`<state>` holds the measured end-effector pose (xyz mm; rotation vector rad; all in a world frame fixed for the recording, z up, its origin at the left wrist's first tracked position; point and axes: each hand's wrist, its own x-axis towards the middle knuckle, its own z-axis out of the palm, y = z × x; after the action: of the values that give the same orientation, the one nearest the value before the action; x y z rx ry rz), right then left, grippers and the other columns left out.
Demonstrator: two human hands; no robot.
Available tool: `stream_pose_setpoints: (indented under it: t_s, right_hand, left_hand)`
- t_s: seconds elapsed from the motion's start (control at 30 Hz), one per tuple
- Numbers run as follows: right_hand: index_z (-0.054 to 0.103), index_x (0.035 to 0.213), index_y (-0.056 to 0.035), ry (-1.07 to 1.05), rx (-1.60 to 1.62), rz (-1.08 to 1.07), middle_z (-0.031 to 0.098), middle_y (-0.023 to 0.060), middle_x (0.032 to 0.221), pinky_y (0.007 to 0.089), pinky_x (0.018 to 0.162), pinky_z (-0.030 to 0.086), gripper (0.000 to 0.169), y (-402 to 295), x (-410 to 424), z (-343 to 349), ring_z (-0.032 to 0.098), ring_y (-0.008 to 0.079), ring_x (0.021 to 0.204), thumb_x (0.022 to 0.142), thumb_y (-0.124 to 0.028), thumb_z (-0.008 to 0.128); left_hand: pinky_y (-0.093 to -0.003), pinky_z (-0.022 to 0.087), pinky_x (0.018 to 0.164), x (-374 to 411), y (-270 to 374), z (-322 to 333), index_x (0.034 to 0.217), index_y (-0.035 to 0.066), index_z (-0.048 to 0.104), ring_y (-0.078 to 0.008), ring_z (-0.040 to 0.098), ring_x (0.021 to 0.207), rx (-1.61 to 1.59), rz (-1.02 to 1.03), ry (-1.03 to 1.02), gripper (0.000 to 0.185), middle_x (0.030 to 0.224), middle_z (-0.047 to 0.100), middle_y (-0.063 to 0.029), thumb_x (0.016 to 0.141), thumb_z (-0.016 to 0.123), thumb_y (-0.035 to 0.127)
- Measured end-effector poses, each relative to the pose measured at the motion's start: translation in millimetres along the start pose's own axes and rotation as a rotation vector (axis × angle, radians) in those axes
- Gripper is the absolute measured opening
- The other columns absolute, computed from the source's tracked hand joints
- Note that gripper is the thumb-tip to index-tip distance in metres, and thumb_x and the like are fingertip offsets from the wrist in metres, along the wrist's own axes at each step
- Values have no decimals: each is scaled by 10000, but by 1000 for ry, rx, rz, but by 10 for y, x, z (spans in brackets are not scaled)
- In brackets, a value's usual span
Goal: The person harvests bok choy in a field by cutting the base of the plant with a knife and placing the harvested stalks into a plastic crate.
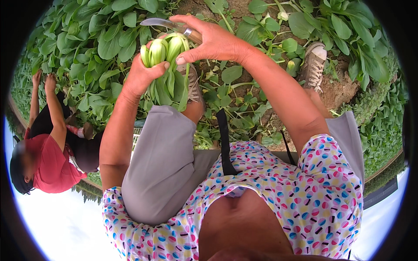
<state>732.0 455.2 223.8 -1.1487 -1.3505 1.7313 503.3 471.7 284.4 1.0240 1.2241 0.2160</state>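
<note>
My left hand grips a bunch of bok choy, its pale green stalk bases turned up and its leaves hanging down over my knee. In my right hand is a small knife with a wooden handle, a metal collar and a curved blade. The blade points left, just beyond the stalk bases. My right thumb reaches to the side of the bunch, at or very near an outer stalk. The fingers of my left hand behind the bunch are mostly hidden.
Dense leafy bok choy plants grow on the left, more at the upper right. Loose leaves and brown soil lie between my shoes. A co-worker in a red shirt bends over the plants at left.
</note>
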Motion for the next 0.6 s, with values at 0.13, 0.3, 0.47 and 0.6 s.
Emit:
stream_pose_setpoints:
  t_s: [0.13,0.3,0.47,0.6]
  right_hand:
    - [484,1379,-111,-113,78,221,618,49,959,274,671,504,686,29,11,-99,609,141,796,776,-265,772]
    - [625,1166,-110,182,395,270,532,-27,704,213,444,360,337,206,-57,-352,436,42,492,844,-182,696]
    - [615,1150,-56,337,-413,100,592,-11,799,263,586,472,467,177,-102,-374,564,82,667,812,-330,786]
    - [590,1194,-42,266,-117,208,634,27,926,269,760,503,566,-284,-114,-207,578,82,823,785,-360,818]
  left_hand:
    - [-311,470,942,23,-125,-61,1334,-11,499,-159,595,1028,-23,-54,-2,606,1152,627,-72,768,662,131]
    - [-341,483,912,-54,-232,-200,1286,-38,523,-214,612,997,-293,-162,-79,661,1162,638,-173,727,687,275]
    - [-352,502,890,-43,-169,-190,1332,-57,485,-250,621,949,-522,-136,-178,742,1179,625,-229,723,669,326]
    - [-355,543,887,75,-118,-78,1357,-35,458,-235,646,996,-607,-119,-183,721,1191,622,-194,755,676,297]
